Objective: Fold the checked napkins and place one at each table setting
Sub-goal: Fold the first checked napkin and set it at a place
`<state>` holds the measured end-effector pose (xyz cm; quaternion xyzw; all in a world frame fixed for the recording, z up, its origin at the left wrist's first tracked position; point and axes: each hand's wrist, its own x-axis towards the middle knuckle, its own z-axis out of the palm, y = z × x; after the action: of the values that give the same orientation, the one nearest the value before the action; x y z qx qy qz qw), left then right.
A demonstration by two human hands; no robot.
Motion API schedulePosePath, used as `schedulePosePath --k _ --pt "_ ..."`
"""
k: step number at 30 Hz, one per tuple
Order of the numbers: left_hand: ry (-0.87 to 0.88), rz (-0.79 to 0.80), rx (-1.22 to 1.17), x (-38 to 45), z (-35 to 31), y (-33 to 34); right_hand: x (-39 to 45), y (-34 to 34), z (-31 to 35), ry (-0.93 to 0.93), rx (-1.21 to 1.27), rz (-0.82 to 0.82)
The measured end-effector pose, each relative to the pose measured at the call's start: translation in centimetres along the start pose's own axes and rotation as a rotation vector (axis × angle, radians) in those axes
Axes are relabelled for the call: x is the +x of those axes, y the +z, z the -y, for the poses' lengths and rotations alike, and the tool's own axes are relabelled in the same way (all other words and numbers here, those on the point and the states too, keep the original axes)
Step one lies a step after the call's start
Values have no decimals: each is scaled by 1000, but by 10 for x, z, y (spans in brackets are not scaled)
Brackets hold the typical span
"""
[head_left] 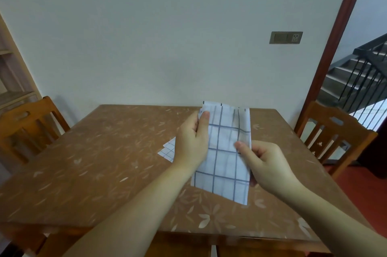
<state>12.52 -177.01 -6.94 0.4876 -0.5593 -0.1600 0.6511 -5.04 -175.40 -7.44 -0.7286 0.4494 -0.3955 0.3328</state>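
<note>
I hold a white napkin with blue checks (225, 152) up above the brown table (94, 162), folded into a long narrow strip. My left hand (191, 143) grips its upper left edge, thumb on the front. My right hand (266, 162) pinches its right edge lower down. Another checked napkin (168, 150) lies flat on the table behind my left hand, mostly hidden by it.
A wooden chair (27, 127) stands at the table's left side and another wooden chair (335, 137) at its right. The table's far edge is against a white wall. A doorway with stairs (356, 76) opens at the right.
</note>
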Motion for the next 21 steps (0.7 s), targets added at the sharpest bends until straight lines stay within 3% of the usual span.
schedulePosePath --k 2,4,7,10,13,15,19,21 --pt "31 -1 18 2 2 -2 2 -4 0 20 54 12" --pt "37 -1 -20 7 1 -3 3 -8 3 41 94 134" --pt "-95 96 -85 13 0 -9 2 -12 6 36 64 224" --pt "-447 460 -104 14 3 -23 3 -20 6 52 81 156" --pt "-484 810 9 3 5 -30 5 -25 6 54 98 61" --pt "-455 828 34 0 3 -30 4 -28 4 48 153 64" --pt "-411 770 45 3 -7 -31 -2 -32 -2 115 138 444" --pt "-386 778 60 3 -11 -32 -5 -34 -4 146 94 536"
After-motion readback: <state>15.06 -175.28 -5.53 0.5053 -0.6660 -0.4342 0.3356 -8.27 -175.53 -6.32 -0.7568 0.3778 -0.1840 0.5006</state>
